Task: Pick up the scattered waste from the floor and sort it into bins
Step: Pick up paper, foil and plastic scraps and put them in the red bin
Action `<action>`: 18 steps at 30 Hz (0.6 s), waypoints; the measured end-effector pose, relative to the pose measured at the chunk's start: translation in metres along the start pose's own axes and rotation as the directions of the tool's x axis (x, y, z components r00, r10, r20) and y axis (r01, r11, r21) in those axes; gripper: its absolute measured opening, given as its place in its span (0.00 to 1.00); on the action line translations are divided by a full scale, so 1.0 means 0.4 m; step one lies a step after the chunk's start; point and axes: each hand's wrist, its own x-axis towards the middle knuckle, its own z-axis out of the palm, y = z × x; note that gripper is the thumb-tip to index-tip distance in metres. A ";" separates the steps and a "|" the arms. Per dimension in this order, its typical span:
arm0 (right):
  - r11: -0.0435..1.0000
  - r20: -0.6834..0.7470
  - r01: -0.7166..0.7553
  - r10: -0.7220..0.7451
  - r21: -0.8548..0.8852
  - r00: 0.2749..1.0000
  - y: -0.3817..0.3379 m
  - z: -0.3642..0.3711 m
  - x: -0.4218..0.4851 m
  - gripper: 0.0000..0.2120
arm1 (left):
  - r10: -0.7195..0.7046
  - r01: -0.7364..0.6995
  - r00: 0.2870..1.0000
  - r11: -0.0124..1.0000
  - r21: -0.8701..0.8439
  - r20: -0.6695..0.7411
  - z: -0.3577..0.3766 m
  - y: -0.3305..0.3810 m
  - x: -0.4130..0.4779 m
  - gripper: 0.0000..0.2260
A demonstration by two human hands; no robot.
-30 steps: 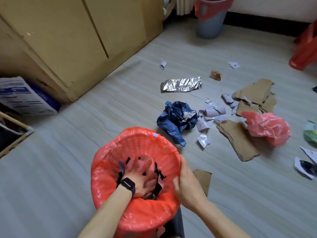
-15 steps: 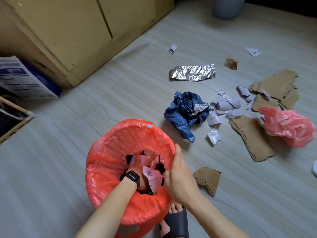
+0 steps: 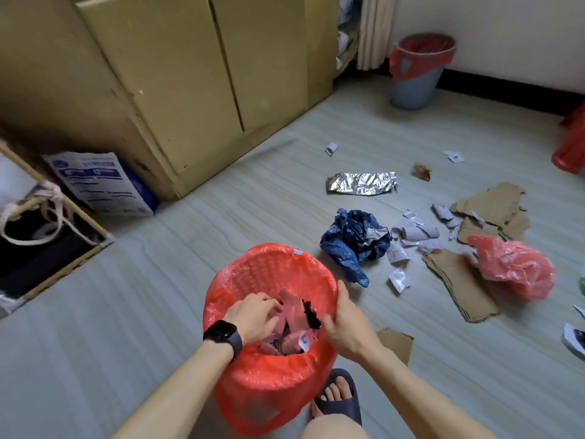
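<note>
Here, the left hand [image 3: 253, 318] sits inside the red-lined bin [image 3: 269, 264], fingers bent over paper scraps [image 3: 292, 307]; whether they grip is unclear. The right hand [image 3: 351, 327] clasps the bin's right rim. Foil [image 3: 361, 183], a blue bag [image 3: 351, 239] and cardboard [image 3: 459, 280] lie on the floor beyond.

Two round red-lined bins [image 3: 269, 391] are standing; one crumpled silver foil sheet [image 3: 361, 182], one dark-blue plastic bag [image 3: 348, 239], one loose red plastic bag [image 3: 512, 267] are lying.
</note>
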 end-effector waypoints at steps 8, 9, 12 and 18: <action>0.936 0.097 0.130 -0.103 -0.328 0.990 -0.010 -0.137 -0.070 0.25 | 0.025 -0.141 0.964 0.893 -0.427 -0.265 -0.103 0.125 -0.059 0.12; 0.909 0.094 0.125 -0.096 -0.397 0.991 -0.009 -0.173 -0.071 0.23 | 0.049 -0.177 0.954 0.887 -0.425 -0.295 -0.130 0.150 -0.051 0.13; 0.828 0.079 0.113 -0.084 -0.549 0.993 0.011 -0.269 -0.060 0.18 | 0.087 -0.225 0.937 0.890 -0.397 -0.337 -0.202 0.210 -0.008 0.13; 0.653 0.121 0.071 0.031 -0.754 0.992 0.170 -0.416 -0.051 0.13 | 0.151 -0.227 0.952 0.932 -0.282 -0.268 -0.245 0.342 0.104 0.13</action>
